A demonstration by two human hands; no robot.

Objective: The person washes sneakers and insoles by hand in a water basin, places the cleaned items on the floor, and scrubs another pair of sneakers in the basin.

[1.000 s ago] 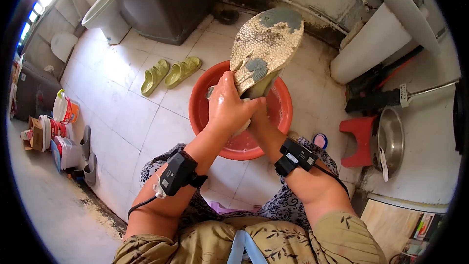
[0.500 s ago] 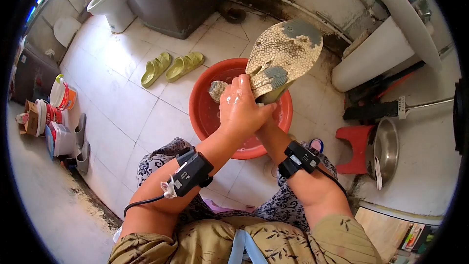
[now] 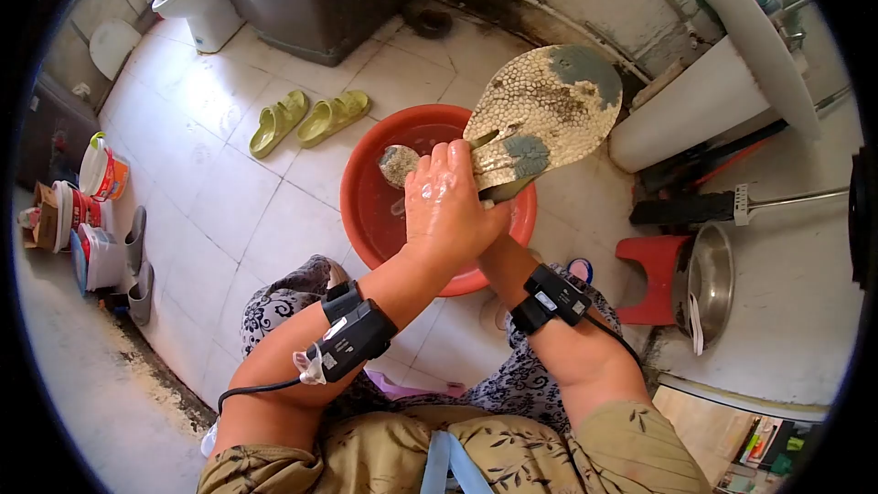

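My left hand (image 3: 445,201), wet with suds on its back, is closed over the middle of a shoe (image 3: 540,110). The shoe's sole faces up, cream and pebbled with grey-green patches, its broad toe end pointing to the far right. Left of my fingers shows a small rounded end (image 3: 399,166) of similar texture, apparently the heel. My right hand (image 3: 501,240) crosses beneath the left one; its fingers are hidden under the hand and shoe. Below both hands stands a red basin (image 3: 352,192) with some liquid in it.
Green slippers (image 3: 311,119) lie beyond the basin on the tiled floor. Tubs (image 3: 101,252) and grey slippers (image 3: 139,265) line the left wall. At right stand a white pedestal sink (image 3: 700,105), a red stool (image 3: 645,279) and a metal bowl (image 3: 712,279).
The shoe's toe end has swung slightly to the right and lower in view. My hands keep nearly the same place, while the whole view has shifted a little.
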